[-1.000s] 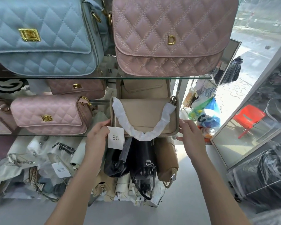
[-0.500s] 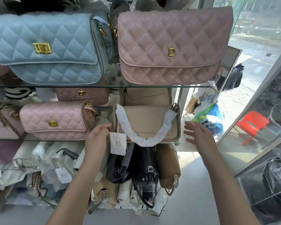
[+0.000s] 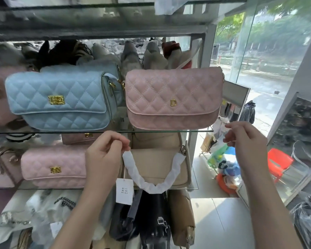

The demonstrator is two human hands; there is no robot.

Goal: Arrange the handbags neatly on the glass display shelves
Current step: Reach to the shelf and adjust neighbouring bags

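Observation:
A beige handbag with a white-wrapped strap and a paper tag stands on the middle glass shelf. Above it, on the upper glass shelf, sit a pink quilted bag with a gold D and a light blue quilted bag. My left hand hovers in front of the beige bag's left end, fingers loosely curled, holding nothing. My right hand is raised to the right of the shelves, fingers loosely bent and empty. A smaller pink quilted bag stands left of the beige one.
Black and tan bags hang or stand below the middle shelf, with wrapped bags at lower left. More stuffed bags fill the top shelf behind. A glass wall, a red chair and plastic bags lie to the right.
Both hands have let go of the beige bag and risen toward the upper shelf. The view has tilted upward, showing the top shelf.

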